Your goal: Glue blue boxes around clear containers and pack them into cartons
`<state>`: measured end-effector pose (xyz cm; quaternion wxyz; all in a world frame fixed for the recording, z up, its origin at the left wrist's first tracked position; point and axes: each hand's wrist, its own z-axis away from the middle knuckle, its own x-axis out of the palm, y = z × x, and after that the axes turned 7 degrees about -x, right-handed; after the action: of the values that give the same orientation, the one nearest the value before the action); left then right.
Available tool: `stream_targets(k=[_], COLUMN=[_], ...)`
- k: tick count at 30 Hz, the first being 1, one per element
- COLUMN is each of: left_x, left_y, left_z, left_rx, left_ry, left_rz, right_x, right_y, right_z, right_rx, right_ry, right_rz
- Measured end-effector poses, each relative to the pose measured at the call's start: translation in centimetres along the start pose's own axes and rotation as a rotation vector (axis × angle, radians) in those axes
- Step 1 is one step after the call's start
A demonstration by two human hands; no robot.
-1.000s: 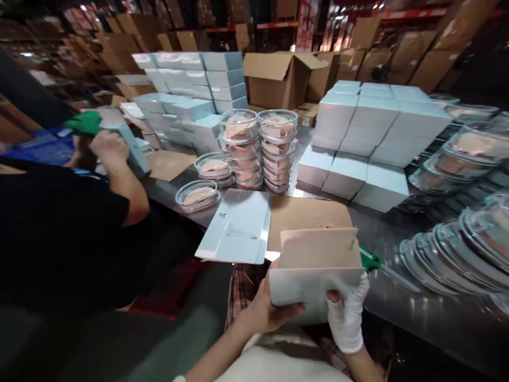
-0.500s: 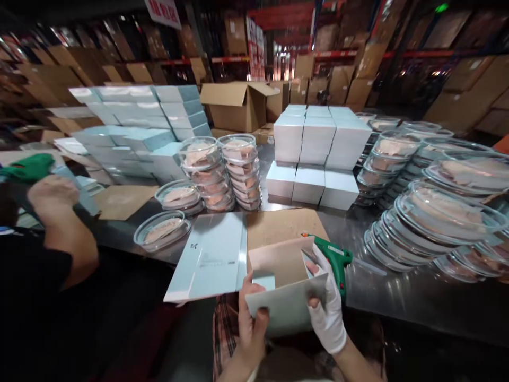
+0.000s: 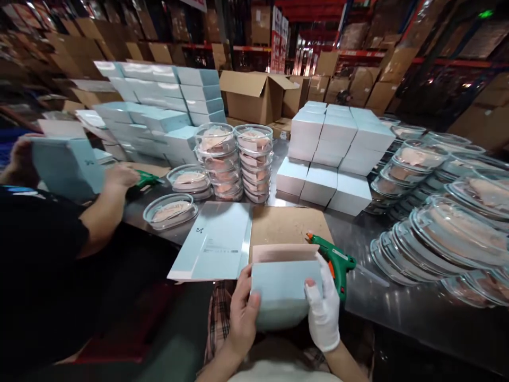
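Pale-blue box (image 3: 284, 286), a beige flap (image 3: 284, 253) raised along its far edge, is clamped between a person's bare left hand (image 3: 243, 310) and white-gloved right hand (image 3: 324, 315) at the near edge of a brown cardboard sheet (image 3: 288, 220). At the cardboard's right edge lies a green glue gun (image 3: 337, 260), its orange nozzle (image 3: 309, 236) over the sheet. Just left of the cardboard, a flat printed blue panel (image 3: 217, 241) rests on the metal bench (image 3: 384, 305). Behind the cardboard, two stacks of clear round containers (image 3: 256, 159) rise to its left, and a block of pale boxes (image 3: 338, 138) to its right. Well left of the cardboard, a co-worker in black (image 3: 35, 233) has a hand on another blue box (image 3: 66, 164).
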<state>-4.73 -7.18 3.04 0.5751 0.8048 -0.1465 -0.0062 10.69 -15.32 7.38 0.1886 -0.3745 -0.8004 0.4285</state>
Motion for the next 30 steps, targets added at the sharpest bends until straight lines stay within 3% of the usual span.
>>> stream_targets(k=[2,4,7,9,12,15,17,21,23,27,30], left_x=[-0.4,-1.4,-3.1,-3.6,-2.8,-0.5,0.9,2.0,1.9,1.7,2.0], left_y=[0.5,0.6,0.1,-0.7,-1.8,-2.1,-1.9,-1.8,-1.8,-1.5,-0.8], left_z=[-0.2,-0.5,-1.2,-1.7,-2.2,-2.5,-2.8,-3.3,-3.4,-3.3,-3.2], left_rx=[0.130,0.285,0.360,0.281,0.159,0.139,0.120,0.003,-0.028,0.005,0.060], left_ry=[-0.036,-0.151,-0.350,-0.291,-0.099,-0.111,-0.152,-0.187,-0.206,-0.228,-0.215], left_rz=[-0.044,-0.132,-0.276,-0.322,-0.273,-0.184,-0.153,-0.147,-0.164,-0.195,-0.224], right_x=[0.6,0.3,-2.7,-5.9,-9.8,-10.9,-10.6,-10.3,-10.1,-8.9,-7.9], right_y=[-0.6,-1.1,-0.9,-0.2,1.0,2.1,3.0,4.1,4.1,2.5,0.5], right_z=[0.1,0.0,-0.2,-0.7,-2.5,-5.1,-6.3,-6.5,-6.0,-4.7,-3.8], right_rx=[0.008,0.029,0.200,0.289,0.446,0.686,0.744,0.767,0.739,0.476,0.315], right_ry=[0.078,0.122,0.033,0.026,0.022,-0.199,-0.212,0.025,0.078,0.287,0.232], right_rz=[-0.055,-0.130,-0.105,0.134,0.722,1.022,0.930,0.316,0.186,0.123,0.040])
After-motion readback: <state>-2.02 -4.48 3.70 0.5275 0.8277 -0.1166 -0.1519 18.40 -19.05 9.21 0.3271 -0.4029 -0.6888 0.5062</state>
